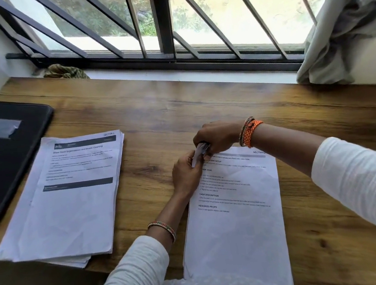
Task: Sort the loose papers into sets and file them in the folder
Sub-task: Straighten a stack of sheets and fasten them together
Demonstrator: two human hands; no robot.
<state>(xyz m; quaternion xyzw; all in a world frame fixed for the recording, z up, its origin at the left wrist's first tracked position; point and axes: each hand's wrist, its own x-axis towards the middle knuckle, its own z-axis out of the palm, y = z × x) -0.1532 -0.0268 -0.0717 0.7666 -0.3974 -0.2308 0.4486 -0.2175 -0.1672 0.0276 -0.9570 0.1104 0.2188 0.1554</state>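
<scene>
I sit at a brown wooden counter (201, 103) under a big window (215, 18). Dark slanted bars (92, 34) cross the glass. A pale curtain (341, 21) hangs bunched at the right side, down to the sill. A crumpled green and tan cloth (64, 72) lies on the sill at the left, near the wall.

I see the folder (4, 152) lying on the table (202, 108) at the frame's left edge. Just right of it sits a stack of papers (67, 196), its lower edge overhanging the table's near edge. A second set of papers (236, 218) lies lower centre. Both hands meet at its upper left corner, left hand (185, 175) below, right hand (217, 139) above. Behind the table, a window (169, 16) spans the top; a curtain (343, 21) hangs upper right.
</scene>
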